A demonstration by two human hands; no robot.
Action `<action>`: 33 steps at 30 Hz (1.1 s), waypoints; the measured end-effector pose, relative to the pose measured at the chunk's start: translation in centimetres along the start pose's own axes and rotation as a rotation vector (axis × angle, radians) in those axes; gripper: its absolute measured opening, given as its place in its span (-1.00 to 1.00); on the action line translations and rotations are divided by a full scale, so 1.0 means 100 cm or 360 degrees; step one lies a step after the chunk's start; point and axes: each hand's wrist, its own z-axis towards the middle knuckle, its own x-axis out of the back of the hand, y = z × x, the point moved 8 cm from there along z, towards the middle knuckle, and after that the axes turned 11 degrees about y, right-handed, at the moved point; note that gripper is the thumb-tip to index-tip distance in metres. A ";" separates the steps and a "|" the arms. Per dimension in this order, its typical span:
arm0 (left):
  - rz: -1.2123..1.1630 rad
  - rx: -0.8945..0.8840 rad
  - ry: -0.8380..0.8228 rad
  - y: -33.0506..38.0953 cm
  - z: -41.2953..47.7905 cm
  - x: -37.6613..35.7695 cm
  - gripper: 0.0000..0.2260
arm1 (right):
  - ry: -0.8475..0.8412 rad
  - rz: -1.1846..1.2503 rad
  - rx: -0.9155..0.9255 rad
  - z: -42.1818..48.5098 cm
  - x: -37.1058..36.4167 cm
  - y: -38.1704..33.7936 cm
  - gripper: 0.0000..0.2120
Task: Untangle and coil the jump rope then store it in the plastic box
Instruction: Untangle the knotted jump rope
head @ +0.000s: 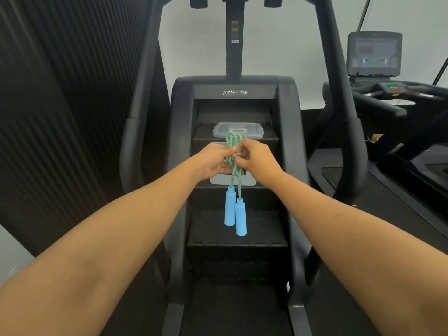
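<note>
Two hands, our left hand (213, 161) and right hand (257, 158), grip clamped on the bundled jump rope (233, 151); its blue handles (236, 213) dangle over the stair-climber steps (237, 229).

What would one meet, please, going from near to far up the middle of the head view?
Two light blue cylindrical handles → both hands, left hand and right hand, gripping the green braided rope → clear plastic lid on a higher step.

My left grip (213, 161) and right grip (254, 158) pinch the bunched green jump rope (233, 151), its blue handles (235, 212) dangling over the stair-climber steps (237, 238) before the plastic box (238, 129).
</note>
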 end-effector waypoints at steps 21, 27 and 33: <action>-0.0071 0.0139 -0.0088 -0.010 -0.009 -0.012 -0.79 | 0.0101 0.0099 -0.0150 -0.008 0.006 0.018 -0.87; -0.0227 0.0153 -0.0162 -0.013 -0.011 -0.021 -0.78 | 0.0222 0.0269 -0.0249 -0.005 0.018 0.023 -0.84; -0.0202 0.0090 -0.0074 -0.009 -0.009 -0.017 -0.80 | 0.0298 0.0524 -0.0506 -0.005 0.024 0.043 -0.82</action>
